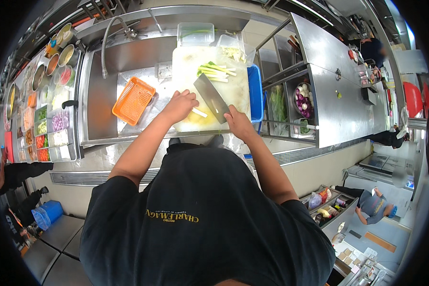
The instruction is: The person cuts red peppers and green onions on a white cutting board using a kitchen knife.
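My right hand (236,121) grips a wide cleaver (209,97), its blade slanting across the pale cutting board (181,66). My left hand (183,102), fingers curled, holds a white stalk (198,112) down on the board, left of the blade. Above the blade lie several pale-green stalks (217,72). At the board's far side are a clear container (195,33) and another clear container holding pale chopped pieces (232,53).
An orange basket (132,100) sits in the steel sink (97,119), beside a faucet (105,52). A blue bin (256,93) adjoins the board. Ingredient containers (52,131) stand left; steel counters and an onion bowl (304,100), right. Other people (374,209) appear around the edges.
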A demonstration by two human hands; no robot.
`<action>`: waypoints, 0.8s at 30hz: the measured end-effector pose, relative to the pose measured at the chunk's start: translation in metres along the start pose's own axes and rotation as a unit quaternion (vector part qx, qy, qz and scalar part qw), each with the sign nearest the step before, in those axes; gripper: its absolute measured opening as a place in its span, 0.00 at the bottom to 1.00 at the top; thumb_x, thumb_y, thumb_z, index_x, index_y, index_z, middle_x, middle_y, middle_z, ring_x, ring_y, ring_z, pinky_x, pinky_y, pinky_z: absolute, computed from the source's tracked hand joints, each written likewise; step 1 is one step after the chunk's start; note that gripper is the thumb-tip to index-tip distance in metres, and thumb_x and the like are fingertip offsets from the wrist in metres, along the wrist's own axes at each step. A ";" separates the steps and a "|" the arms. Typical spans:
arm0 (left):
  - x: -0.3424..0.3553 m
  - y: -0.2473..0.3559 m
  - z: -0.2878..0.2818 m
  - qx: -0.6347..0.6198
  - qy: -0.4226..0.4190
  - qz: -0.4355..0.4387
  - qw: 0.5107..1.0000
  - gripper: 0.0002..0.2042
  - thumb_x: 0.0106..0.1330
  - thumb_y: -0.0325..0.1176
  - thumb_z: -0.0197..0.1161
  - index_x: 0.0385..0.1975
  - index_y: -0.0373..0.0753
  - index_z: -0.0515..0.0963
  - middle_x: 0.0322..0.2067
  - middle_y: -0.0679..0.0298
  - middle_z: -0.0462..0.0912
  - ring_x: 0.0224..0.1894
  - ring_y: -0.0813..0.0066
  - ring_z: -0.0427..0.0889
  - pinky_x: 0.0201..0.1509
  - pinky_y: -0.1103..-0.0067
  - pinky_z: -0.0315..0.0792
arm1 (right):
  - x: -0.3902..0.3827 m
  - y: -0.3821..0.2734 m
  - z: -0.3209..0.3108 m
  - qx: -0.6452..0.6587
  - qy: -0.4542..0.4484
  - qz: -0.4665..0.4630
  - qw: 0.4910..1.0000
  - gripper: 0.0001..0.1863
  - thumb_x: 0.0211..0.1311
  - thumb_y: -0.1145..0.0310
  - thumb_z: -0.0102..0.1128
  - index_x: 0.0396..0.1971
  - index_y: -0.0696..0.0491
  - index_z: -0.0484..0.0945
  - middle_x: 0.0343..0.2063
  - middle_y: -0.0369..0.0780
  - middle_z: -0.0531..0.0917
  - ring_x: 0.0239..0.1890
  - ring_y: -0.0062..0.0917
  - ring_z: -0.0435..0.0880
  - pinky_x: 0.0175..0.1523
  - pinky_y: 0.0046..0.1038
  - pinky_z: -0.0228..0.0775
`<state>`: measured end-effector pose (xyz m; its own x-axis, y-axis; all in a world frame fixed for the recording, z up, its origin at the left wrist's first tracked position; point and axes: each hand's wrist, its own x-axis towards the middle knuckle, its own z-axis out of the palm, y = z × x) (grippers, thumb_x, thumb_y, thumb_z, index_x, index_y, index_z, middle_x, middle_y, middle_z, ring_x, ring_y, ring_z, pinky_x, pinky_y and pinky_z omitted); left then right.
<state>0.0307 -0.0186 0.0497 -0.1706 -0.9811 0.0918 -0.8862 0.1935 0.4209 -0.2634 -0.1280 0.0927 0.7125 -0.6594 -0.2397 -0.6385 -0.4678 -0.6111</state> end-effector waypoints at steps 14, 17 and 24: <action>-0.010 -0.010 0.021 0.019 0.082 0.037 0.996 0.13 0.67 0.29 0.65 0.50 0.42 0.88 0.45 0.68 0.85 0.56 0.64 0.81 0.59 0.66 0.78 | -0.008 -0.059 -0.009 -0.197 -0.073 -0.016 0.978 0.09 0.83 0.65 0.50 0.51 0.56 0.69 0.31 0.55 0.90 0.36 0.57 0.91 0.42 0.59 0.81; -0.013 -0.010 0.021 0.020 0.108 0.047 0.993 0.13 0.66 0.30 0.65 0.49 0.43 0.88 0.45 0.69 0.85 0.55 0.65 0.82 0.59 0.67 0.78 | 0.004 -0.069 -0.002 -0.194 -0.063 -0.028 0.979 0.09 0.81 0.69 0.51 0.51 0.57 0.69 0.32 0.55 0.90 0.37 0.56 0.92 0.43 0.58 0.82; -0.013 -0.016 0.027 0.020 0.113 0.056 0.992 0.14 0.66 0.30 0.64 0.49 0.42 0.88 0.44 0.69 0.86 0.54 0.67 0.82 0.57 0.68 0.77 | 0.025 -0.077 0.011 -0.181 -0.060 -0.031 0.981 0.10 0.78 0.71 0.50 0.52 0.58 0.70 0.33 0.56 0.90 0.38 0.57 0.92 0.43 0.57 0.82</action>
<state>0.0356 -0.0089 0.0169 -0.1710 -0.9255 0.3379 -0.8842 0.2954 0.3619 -0.1927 -0.1020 0.1256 0.7680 -0.5599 -0.3109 -0.6395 -0.6969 -0.3247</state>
